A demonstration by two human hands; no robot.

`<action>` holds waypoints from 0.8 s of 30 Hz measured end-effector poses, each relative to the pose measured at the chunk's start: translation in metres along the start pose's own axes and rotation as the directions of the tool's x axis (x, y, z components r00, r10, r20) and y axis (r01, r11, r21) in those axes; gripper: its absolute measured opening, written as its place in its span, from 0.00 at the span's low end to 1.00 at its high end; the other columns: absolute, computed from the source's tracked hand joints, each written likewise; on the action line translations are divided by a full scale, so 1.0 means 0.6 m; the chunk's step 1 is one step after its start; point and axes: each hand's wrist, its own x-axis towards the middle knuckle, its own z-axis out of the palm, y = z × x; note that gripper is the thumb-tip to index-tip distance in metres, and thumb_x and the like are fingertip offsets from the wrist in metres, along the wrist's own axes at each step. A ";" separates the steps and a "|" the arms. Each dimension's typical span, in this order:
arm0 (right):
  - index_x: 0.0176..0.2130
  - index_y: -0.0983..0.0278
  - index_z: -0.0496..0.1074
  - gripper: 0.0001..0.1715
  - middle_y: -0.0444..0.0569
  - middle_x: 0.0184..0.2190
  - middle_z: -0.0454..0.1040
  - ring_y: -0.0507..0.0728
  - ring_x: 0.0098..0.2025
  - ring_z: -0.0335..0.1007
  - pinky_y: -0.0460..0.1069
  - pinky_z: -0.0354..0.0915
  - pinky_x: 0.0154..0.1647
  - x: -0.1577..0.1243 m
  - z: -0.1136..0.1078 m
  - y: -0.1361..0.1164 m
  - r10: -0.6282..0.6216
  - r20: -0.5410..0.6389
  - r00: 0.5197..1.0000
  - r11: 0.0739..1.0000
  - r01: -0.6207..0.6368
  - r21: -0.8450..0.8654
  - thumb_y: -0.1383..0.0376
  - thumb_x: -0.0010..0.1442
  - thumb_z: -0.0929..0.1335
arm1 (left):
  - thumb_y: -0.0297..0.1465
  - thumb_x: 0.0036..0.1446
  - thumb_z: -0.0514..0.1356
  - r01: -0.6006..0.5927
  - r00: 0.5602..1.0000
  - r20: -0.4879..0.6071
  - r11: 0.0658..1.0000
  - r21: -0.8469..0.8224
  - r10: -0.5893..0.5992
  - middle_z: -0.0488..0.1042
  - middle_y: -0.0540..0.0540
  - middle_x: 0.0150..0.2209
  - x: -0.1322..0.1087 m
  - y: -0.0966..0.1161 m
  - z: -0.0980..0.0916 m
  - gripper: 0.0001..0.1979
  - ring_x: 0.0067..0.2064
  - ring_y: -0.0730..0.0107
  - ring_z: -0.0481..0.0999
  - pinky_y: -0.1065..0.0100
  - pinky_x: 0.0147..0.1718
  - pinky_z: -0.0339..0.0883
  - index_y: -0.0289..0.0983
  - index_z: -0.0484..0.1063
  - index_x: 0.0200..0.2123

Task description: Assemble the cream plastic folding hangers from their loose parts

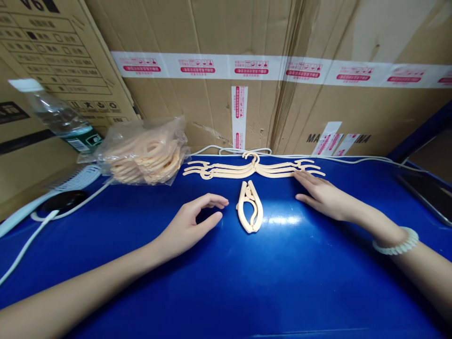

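Head view: my left arm comes in from the lower left corner and reaches forward and inward, low over the blue worktop, with the wrist nearly in line with the forearm. My left hand is empty, its fingers together and gently curved, the thumb held apart below them, and the fingertips pointing right toward a folded peach-coloured hanger. That hanger lies by itself near the middle of the worktop, between my two hands, its rounded end toward me; my left fingertips are just beside it, with a gap between. My right arm enters from the lower right and slants forward and to the left, a pale beaded bracelet round the wrist. My right hand is stretched out palm down, the fingers extended together and the thumb spread away from them, clasping nothing. Its fingertips are at the right-hand end of the unfolded hangers, which lie close together beyond the folded one, hooks away from me; I cannot tell whether my fingers actually press on them. To the left, well apart from my left hand, a clear plastic bag of folded hangers sits beside a water bottle, in front of cardboard boxes.
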 end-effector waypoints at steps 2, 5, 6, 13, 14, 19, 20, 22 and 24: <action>0.67 0.73 0.58 0.38 0.69 0.69 0.55 0.72 0.70 0.52 0.67 0.58 0.66 0.001 0.001 0.004 -0.023 -0.032 0.999 1.000 0.023 -0.006 0.52 0.69 0.59 | 0.33 0.63 0.57 -0.014 1.000 -0.003 1.000 -0.001 0.014 0.78 0.44 0.49 -0.001 0.002 0.001 0.12 0.51 0.59 0.77 0.55 0.53 0.70 0.39 0.73 0.48; 0.63 0.73 0.64 0.32 0.68 0.65 0.63 0.72 0.66 0.61 0.66 0.62 0.64 0.005 -0.001 0.009 -0.056 -0.082 0.995 0.998 0.054 -0.028 0.55 0.70 0.59 | 0.32 0.63 0.57 -0.039 0.999 -0.007 0.999 -0.007 0.039 0.78 0.44 0.48 -0.003 0.005 0.002 0.11 0.50 0.61 0.78 0.57 0.52 0.71 0.39 0.74 0.48; 0.62 0.73 0.65 0.31 0.67 0.63 0.66 0.71 0.64 0.64 0.66 0.63 0.62 0.006 -0.002 0.010 -0.061 -0.092 0.994 0.998 0.059 -0.034 0.56 0.70 0.59 | 0.32 0.63 0.57 -0.046 0.999 -0.010 0.999 -0.010 0.046 0.78 0.44 0.48 -0.004 0.005 0.002 0.11 0.49 0.61 0.78 0.58 0.51 0.71 0.39 0.74 0.48; 0.52 0.68 0.74 0.21 0.62 0.50 0.74 0.66 0.52 0.72 0.61 0.69 0.53 0.016 -0.006 0.010 -0.074 -0.158 0.985 0.997 0.070 -0.031 0.61 0.69 0.59 | 0.31 0.63 0.57 -0.094 0.995 -0.030 0.995 0.020 0.095 0.79 0.44 0.45 -0.005 0.009 0.004 0.10 0.46 0.62 0.79 0.59 0.48 0.72 0.39 0.74 0.46; 0.52 0.67 0.74 0.21 0.62 0.49 0.75 0.66 0.52 0.72 0.60 0.69 0.52 0.017 -0.005 0.011 -0.071 -0.168 0.983 0.997 0.069 -0.017 0.61 0.69 0.59 | 0.31 0.63 0.57 -0.098 0.995 -0.034 0.995 0.019 0.099 0.79 0.44 0.44 -0.005 0.009 0.004 0.10 0.46 0.63 0.79 0.60 0.48 0.72 0.39 0.74 0.46; 0.52 0.67 0.71 0.19 0.60 0.46 0.76 0.64 0.47 0.73 0.59 0.69 0.48 0.020 0.002 0.014 -0.061 -0.215 0.975 0.993 0.081 0.084 0.61 0.69 0.60 | 0.31 0.63 0.57 -0.110 0.993 -0.046 0.994 -0.017 0.109 0.79 0.44 0.45 -0.006 0.007 0.004 0.10 0.45 0.63 0.79 0.60 0.48 0.73 0.38 0.74 0.46; 0.49 0.66 0.72 0.18 0.59 0.44 0.76 0.64 0.45 0.73 0.58 0.69 0.47 0.020 0.002 0.014 -0.075 -0.212 0.974 0.989 0.101 0.111 0.61 0.70 0.60 | 0.31 0.63 0.57 -0.109 0.993 -0.048 0.994 -0.022 0.108 0.79 0.44 0.45 -0.007 0.007 0.004 0.10 0.46 0.63 0.79 0.60 0.48 0.73 0.38 0.74 0.46; 0.42 0.64 0.72 0.15 0.57 0.39 0.75 0.62 0.41 0.73 0.56 0.69 0.45 0.020 0.000 0.012 -0.091 -0.211 0.973 0.979 0.126 0.158 0.60 0.69 0.60 | 0.31 0.64 0.57 -0.106 0.993 -0.053 0.994 -0.035 0.104 0.79 0.43 0.45 -0.007 0.007 0.004 0.10 0.46 0.63 0.79 0.60 0.48 0.73 0.38 0.74 0.46; 0.38 0.63 0.70 0.13 0.55 0.36 0.74 0.60 0.38 0.72 0.55 0.69 0.41 0.019 -0.002 0.009 -0.074 -0.220 0.973 0.976 0.117 0.185 0.59 0.69 0.61 | 0.31 0.64 0.57 -0.101 0.993 -0.058 0.994 -0.048 0.098 0.79 0.43 0.45 -0.007 0.007 0.005 0.10 0.45 0.63 0.79 0.59 0.49 0.73 0.38 0.74 0.46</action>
